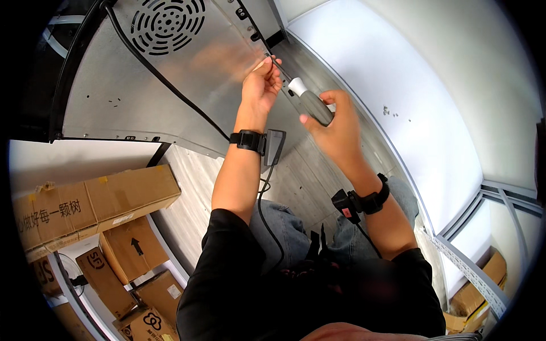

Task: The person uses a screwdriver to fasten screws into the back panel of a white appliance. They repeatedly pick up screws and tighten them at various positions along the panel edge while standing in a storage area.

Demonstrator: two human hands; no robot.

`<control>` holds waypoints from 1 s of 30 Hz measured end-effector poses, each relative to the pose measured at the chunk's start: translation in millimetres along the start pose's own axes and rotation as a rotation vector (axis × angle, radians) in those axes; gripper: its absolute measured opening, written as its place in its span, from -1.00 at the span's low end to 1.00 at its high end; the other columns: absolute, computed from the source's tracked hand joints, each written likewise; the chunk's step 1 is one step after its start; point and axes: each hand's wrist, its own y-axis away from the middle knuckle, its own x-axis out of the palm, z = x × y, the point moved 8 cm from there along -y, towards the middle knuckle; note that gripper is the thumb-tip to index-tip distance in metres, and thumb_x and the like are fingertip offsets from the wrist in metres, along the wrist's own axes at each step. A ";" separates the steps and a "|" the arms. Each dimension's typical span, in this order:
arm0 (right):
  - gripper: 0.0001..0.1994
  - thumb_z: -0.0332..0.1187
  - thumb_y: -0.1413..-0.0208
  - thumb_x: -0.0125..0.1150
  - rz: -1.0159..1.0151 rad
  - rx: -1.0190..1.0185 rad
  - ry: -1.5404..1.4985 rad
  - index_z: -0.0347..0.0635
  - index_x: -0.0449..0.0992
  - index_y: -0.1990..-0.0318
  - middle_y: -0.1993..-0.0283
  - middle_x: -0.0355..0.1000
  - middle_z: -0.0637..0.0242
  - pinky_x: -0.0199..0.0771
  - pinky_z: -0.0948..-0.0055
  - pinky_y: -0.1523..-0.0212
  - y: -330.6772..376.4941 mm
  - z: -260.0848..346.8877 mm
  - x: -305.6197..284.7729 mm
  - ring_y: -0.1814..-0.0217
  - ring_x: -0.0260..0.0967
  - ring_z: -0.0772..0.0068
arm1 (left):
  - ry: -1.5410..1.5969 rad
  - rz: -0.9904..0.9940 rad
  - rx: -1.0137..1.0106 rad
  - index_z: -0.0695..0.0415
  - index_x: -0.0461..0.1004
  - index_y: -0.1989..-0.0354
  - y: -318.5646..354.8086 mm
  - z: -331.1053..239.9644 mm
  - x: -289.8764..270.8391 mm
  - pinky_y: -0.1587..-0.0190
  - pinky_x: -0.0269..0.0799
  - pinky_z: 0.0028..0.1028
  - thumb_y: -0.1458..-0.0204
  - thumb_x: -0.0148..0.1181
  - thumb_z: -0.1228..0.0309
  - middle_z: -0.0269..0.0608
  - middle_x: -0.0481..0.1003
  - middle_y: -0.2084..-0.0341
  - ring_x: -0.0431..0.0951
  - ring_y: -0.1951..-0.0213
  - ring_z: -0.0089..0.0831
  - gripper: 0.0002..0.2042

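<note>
"By the edge of a metal panel point(170, 116): screwdriver point(317, 109), grey handle, white collar, shaft slanting up-left to the panel. Grip?"

"Right hand point(339, 129) clamped on the handle, thumb one side, forefinger opposite."

"And the left hand point(263, 85)?"

"At the shaft's front end. Fingers curled, thumb near the fingertips; cannot tell whether they close on the shaft or on something small."

"Surface?"

"Panel silvery, round slotted vent point(169, 23) near the top of view, black cable point(162, 78) running across. Pale wood-look floor point(301, 176) beneath."

"Room, right side?"

"Broad white surface point(364, 62), a loose cluster of tiny bits point(387, 111) on it. Grey metal frame point(469, 271) lower right, with a brown carton point(493, 271) behind it."

"Left side, containers?"

"Long cardboard box point(122, 196), taped, lying over a group of smaller ones; among them an upright-arrow box point(134, 249). Contents hidden."

"Wrists?"

"Black strap point(245, 140) on the left, another strap point(372, 200) on the right, each with a small dark device."
</note>
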 end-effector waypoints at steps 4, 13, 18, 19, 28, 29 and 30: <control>-0.72 -0.30 -0.13 0.11 -0.100 -0.153 0.036 -0.23 0.28 0.08 0.59 0.39 0.21 0.29 0.40 0.61 1.8 7.9 -6.9 0.66 0.33 0.34 | 0.017 0.001 -0.013 0.18 0.48 0.25 -2.8 0.7 -1.6 0.45 0.40 -0.62 -0.12 0.08 0.40 -0.31 0.52 0.39 0.43 0.50 -0.59 -0.87; -0.62 -0.14 -0.18 0.07 0.237 0.569 -0.598 -0.27 0.28 0.05 0.55 0.40 0.32 0.23 0.61 0.70 7.9 -26.9 16.3 0.72 0.24 0.63 | 0.045 0.025 -0.007 0.17 0.48 0.23 0.0 -0.1 1.4 0.44 0.40 -0.61 -0.16 0.00 0.41 -0.31 0.54 0.37 0.45 0.50 -0.59 -0.85; -0.57 -0.11 -0.17 0.08 0.284 0.557 -0.569 -0.28 0.26 0.01 0.54 0.38 0.33 0.22 0.63 0.70 12.2 -23.8 20.3 0.72 0.21 0.63 | 0.049 0.030 0.009 0.15 0.48 0.22 -1.8 -0.2 0.3 0.43 0.40 -0.61 -0.17 -0.01 0.41 -0.30 0.55 0.35 0.46 0.50 -0.60 -0.85; -0.56 -0.10 -0.16 0.08 0.284 0.569 -0.566 -0.28 0.25 0.01 0.54 0.38 0.33 0.22 0.63 0.70 13.5 -24.2 20.3 0.72 0.21 0.63 | 0.052 0.026 0.014 0.15 0.48 0.22 -2.0 0.0 0.0 0.43 0.40 -0.61 -0.17 -0.01 0.41 -0.30 0.55 0.34 0.46 0.50 -0.60 -0.85; -0.58 -0.13 -0.16 0.08 0.258 0.583 -0.590 -0.28 0.26 0.01 0.52 0.40 0.30 0.23 0.63 0.68 15.9 -30.5 13.3 0.71 0.23 0.64 | 0.032 0.017 0.029 0.14 0.47 0.19 -3.3 3.9 -1.6 0.42 0.40 -0.61 -0.17 0.01 0.39 -0.32 0.54 0.35 0.46 0.48 -0.59 -0.85; -0.59 -0.13 -0.16 0.08 0.247 0.582 -0.600 -0.28 0.26 0.01 0.51 0.41 0.29 0.24 0.62 0.68 15.3 -30.8 11.1 0.71 0.23 0.64 | 0.006 0.013 0.038 0.14 0.46 0.16 -2.5 3.6 -1.9 0.42 0.40 -0.61 -0.17 0.00 0.39 -0.32 0.54 0.35 0.46 0.47 -0.59 -0.84; -0.60 -0.14 -0.16 0.08 0.236 0.580 -0.610 -0.28 0.27 0.02 0.51 0.42 0.28 0.24 0.62 0.68 14.6 -31.0 8.5 0.71 0.24 0.63 | -0.020 0.009 0.047 0.14 0.45 0.14 -1.5 3.7 -2.3 0.42 0.40 -0.61 -0.17 0.00 0.39 -0.32 0.54 0.34 0.45 0.46 -0.58 -0.83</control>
